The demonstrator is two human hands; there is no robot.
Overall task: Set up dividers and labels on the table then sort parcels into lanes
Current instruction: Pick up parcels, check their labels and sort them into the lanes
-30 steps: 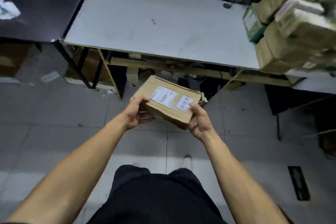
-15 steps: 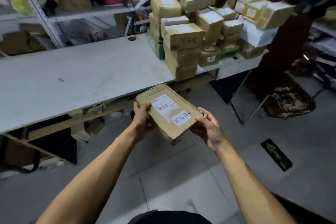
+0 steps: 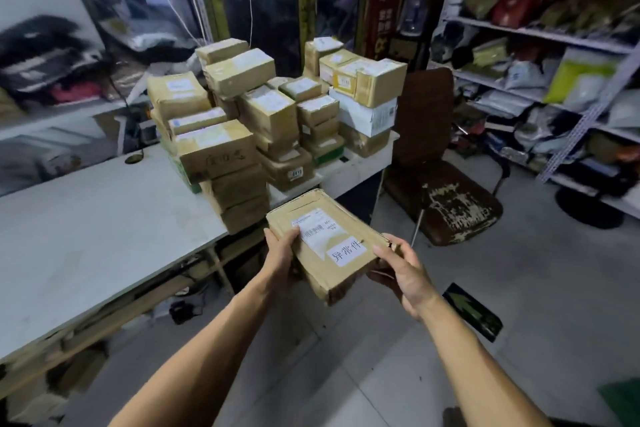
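I hold a flat brown cardboard parcel [image 3: 313, 274] with a white shipping label and a handwritten white sticker, in front of the table's near right corner. My left hand [image 3: 281, 255] grips its left edge, thumb on the label. My right hand [image 3: 401, 270] grips its right corner from below and beside. The parcel is off the table, tilted toward me. A stack of several taped cardboard parcels [image 3: 273, 121] fills the right end of the long white table [image 3: 90, 236]. No dividers or lane labels show on the table.
A worn brown chair [image 3: 440, 184] stands right of the table. Metal shelving [image 3: 554, 55] with bags and packages lines the right wall; more shelves run behind the table. A dark mat with a green arrow [image 3: 474, 310] lies on the tiled floor.
My view has swung right and up, from the bare table end to the parcel stack and the shelves. Both hands kept hold of the parcel, which now sits closer to the stack.
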